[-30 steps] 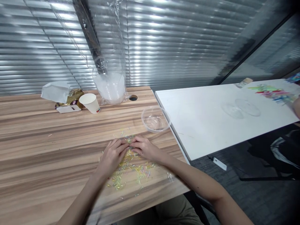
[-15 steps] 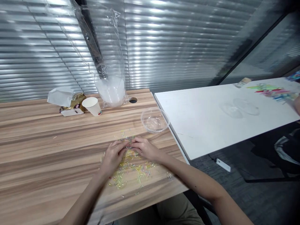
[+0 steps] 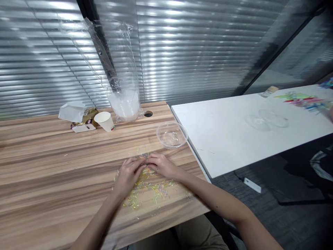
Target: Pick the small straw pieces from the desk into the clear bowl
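Note:
Small, thin, tube-like pieces, yellow, green and pink, lie scattered on the wooden table. My left hand rests over the far part of the scatter, its fingers bent and pressed together. My right hand meets it fingertip to fingertip from the right, fingers also together. Whatever the fingertips pinch is too small to make out. Just beyond my right hand stands a clear round plastic bowl, with nothing visible in it.
At the back of the wooden table are a tissue pack, a paper cup and bagged plastic bowls. A white table adjoins on the right, holding coloured strips, with a person's hand at the far right edge.
The view has shifted slightly, so the back objects appear a little lower and to the right. Both hands stay together over the pieces, with barely any movement.

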`<control>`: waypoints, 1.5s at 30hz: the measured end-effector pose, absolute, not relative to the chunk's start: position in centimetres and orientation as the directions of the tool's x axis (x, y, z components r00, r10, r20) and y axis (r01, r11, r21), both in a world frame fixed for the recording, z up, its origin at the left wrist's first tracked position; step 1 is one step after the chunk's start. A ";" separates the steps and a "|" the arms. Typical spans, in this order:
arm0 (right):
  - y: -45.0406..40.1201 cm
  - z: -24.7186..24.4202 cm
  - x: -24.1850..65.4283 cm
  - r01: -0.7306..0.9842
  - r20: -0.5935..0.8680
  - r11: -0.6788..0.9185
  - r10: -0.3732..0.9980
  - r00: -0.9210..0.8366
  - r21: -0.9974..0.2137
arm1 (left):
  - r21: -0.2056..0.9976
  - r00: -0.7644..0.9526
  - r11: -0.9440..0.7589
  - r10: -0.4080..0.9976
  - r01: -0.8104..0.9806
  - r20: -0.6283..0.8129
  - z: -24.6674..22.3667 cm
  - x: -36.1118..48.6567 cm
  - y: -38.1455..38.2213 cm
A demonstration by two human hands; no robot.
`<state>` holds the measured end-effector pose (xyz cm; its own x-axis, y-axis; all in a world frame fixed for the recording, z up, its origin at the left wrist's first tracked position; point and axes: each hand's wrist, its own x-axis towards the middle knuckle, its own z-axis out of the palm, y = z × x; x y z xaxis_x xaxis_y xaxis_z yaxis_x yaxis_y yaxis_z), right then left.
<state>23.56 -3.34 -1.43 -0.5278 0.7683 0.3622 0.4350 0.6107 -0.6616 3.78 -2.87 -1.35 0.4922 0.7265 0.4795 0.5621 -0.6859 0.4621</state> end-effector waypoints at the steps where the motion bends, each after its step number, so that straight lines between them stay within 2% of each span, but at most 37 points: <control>1: -3.4 -1.5 23.5 0.428 0.363 0.607 0.770 -0.524 -0.670 | 0.456 0.498 -0.688 0.724 0.564 0.477 -1.4 3.8 -2.9; 10: -3.5 -0.9 23.4 0.463 0.293 0.549 0.805 -0.516 -0.696 | 0.424 0.522 -0.691 0.722 0.585 0.455 -1.9 3.6 -2.5; 19: -3.4 -1.1 23.7 0.485 0.303 0.566 0.800 -0.517 -0.667 | 0.510 0.519 -0.646 0.762 0.567 0.388 -1.7 3.0 -2.2; 30: -3.3 -1.3 23.7 0.507 0.331 0.595 0.789 -0.518 -0.624 | 0.551 0.509 -0.612 0.787 0.568 0.349 -1.4 2.9 -2.2; 45: -3.2 -1.3 23.5 0.510 0.327 0.600 0.785 -0.527 -0.617 | 0.547 0.548 -0.633 0.766 0.548 0.337 -0.7 2.9 -2.3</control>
<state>23.52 -3.21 -1.32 -0.5269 0.7845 0.3269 0.5100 0.5996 -0.6168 2.92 -2.26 -0.69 0.5478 0.7658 0.3369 0.5478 -0.6327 0.5474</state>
